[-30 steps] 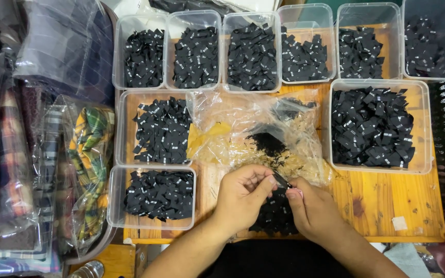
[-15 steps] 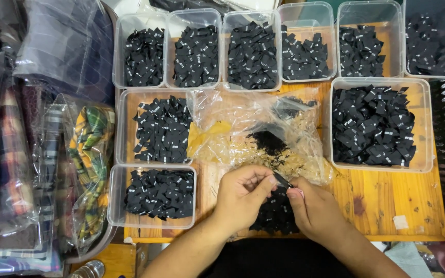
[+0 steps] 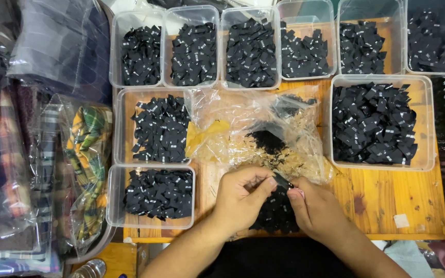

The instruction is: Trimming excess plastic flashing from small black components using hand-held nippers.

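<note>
Barely any change: both hands, left (image 3: 240, 198) and right (image 3: 318, 211), stay pinched together on one black tag (image 3: 283, 181) over the pile (image 3: 276, 213) at the bench's (image 3: 382, 201) front edge.

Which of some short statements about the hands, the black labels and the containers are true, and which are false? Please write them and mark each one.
1. Both hands, left hand and right hand, pinch one small black label. True.
2. The clear containers are empty. False: they hold black labels.
3. A crumpled clear plastic bag lies beyond the hands. True.
4. The table is white metal. False: it is wooden.
</note>
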